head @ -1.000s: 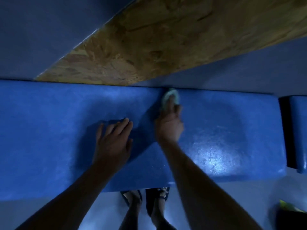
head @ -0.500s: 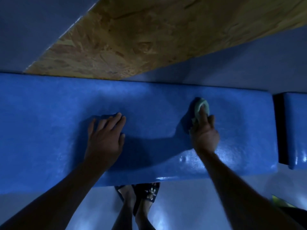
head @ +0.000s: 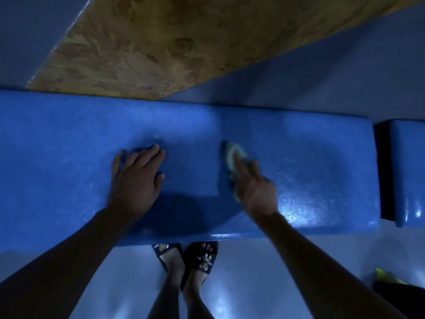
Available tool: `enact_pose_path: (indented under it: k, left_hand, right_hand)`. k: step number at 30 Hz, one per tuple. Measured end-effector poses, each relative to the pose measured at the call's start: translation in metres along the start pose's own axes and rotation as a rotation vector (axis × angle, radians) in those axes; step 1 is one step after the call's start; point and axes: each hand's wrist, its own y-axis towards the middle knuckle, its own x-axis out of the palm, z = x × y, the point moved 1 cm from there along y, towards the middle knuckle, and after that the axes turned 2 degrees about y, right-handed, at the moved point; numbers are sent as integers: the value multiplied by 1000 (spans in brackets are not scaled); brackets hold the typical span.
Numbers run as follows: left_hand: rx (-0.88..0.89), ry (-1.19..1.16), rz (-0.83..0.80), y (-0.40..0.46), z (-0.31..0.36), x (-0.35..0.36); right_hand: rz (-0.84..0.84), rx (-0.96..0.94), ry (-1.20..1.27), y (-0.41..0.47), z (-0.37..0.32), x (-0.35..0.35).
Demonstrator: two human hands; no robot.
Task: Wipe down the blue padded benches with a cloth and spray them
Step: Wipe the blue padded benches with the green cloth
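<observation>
Head view: blue padded bench (head: 69, 157) under dim light, chipboard panel (head: 184, 42) behind.

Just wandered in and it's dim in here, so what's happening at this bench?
A person is wiping a blue padded bench. The right hand presses a pale cloth onto the middle of the pad, while the left hand lies flat on the bench. A second bench sits to the right, across a dark gap.
</observation>
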Motion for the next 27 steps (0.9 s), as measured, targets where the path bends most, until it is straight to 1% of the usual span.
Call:
enact_pose_path:
  k: [2,4,5,6,7,8,10,12,14,15,16,19,21,23,24,25,26,27]
  left_hand:
    - [-4,-9,5,-1,2,0]
    - [-9,6,2,-1,2,-1]
    - [-14,5,-3,0,3,-2]
    - [-18,-5,-7,1,3,-2]
    - [-15,-15,-8,1,4,-3]
    - [-9,-27,-6,0,4,-5]
    - [-3,-55,-2,-5,5,-9]
    - [-11,-92,12,-15,7,-14]
    - [-26,-128,48,-29,8,-17]
    - [-32,-148,58,-37,9,-17]
    - [-33,-171,64,-44,10,-15]
    - [-48,-229,80,-68,17,-10]
    - [-49,-250,82,-82,22,-9]
    - [-56,-260,81,-95,24,-9]
    - [-64,-262,75,-101,24,-9]
    - [-72,-262,67,-106,24,-8]
    - [-81,-262,59,-110,24,-8]
    - [-88,-263,45,-114,25,-8]
  right_hand:
    - [68,260,34,-5,26,-9]
    - [90,492,130,-10,13,-3]
    - [86,548,177,-14,-8,5]
    - [90,530,214,-20,-35,15]
    - [99,432,248,-28,-67,26]
    - [85,287,273,-38,-100,37]
    - [9,5,216,-56,-147,52]
    - [-48,-179,153,-62,-149,47]
    - [-32,-264,95,-59,-112,37]
    - [-31,-254,66,-59,-84,31]
    - [-40,-196,46,-60,-51,26]
    - [-16,81,27,-68,32,1]
    - [27,290,65,-79,54,-3]
    - [62,493,122,-85,37,9]
    - [65,550,154,-87,15,18]
    - [50,546,199,-90,-13,29]
    - [27,465,243,-94,-44,39]
    - [20,327,285,-101,-75,47]
